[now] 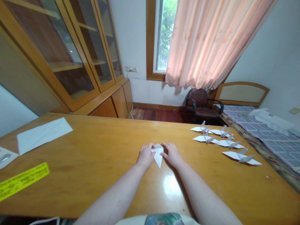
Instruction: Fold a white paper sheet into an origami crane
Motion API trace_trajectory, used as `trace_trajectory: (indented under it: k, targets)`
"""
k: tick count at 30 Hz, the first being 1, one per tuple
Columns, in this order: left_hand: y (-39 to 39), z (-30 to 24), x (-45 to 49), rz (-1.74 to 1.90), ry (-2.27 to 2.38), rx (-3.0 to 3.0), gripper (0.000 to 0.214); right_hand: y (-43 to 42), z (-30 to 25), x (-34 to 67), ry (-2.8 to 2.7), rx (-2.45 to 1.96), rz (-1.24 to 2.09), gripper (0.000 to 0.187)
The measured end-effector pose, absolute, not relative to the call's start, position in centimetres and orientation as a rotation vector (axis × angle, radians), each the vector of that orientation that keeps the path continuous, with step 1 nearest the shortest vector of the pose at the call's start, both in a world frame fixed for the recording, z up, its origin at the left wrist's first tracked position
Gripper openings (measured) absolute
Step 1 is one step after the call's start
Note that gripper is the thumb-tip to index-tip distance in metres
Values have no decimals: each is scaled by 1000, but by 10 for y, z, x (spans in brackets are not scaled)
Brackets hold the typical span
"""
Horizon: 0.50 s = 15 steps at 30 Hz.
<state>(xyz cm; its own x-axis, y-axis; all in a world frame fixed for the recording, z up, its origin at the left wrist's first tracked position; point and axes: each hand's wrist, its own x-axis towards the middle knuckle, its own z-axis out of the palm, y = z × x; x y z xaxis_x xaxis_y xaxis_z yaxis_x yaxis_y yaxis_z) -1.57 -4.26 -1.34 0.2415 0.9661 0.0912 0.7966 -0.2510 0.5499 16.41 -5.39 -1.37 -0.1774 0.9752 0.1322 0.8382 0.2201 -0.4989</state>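
A small white folded paper (158, 157), kite-shaped with its narrow point towards me, lies on the wooden table in front of me. My left hand (146, 154) grips its left side, thumb on the paper and fingers curled at the upper left edge. On the other side, my right hand (172, 153) has its thumb at the right edge and its bent fingers by the top right corner. Off to the right stand several finished paper cranes (242, 157), grouped near the table's far right part.
White paper sheets (44, 134) lie at the far left, beside a whitish object (7, 157) cut by the frame edge. A yellow strip with writing (24, 181) is nearer me. Beyond the table are a glass-door cabinet (93, 90), an armchair (199, 101) and a bed (257, 125).
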Motion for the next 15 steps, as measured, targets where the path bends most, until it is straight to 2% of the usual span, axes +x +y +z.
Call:
trace_trajectory:
  k: [5,9,15]
  targets:
    - [-40,-13,-16,620,1581,2102,37,-54,-10,162,-2079,-1690,428,31]
    - [-41,-13,-15,569,1557,2207,19,-51,-12,162,-2099,-1686,392,16]
    - [-43,-9,-14,491,1624,2237,19,-50,-13,161,-2129,-1688,353,14]
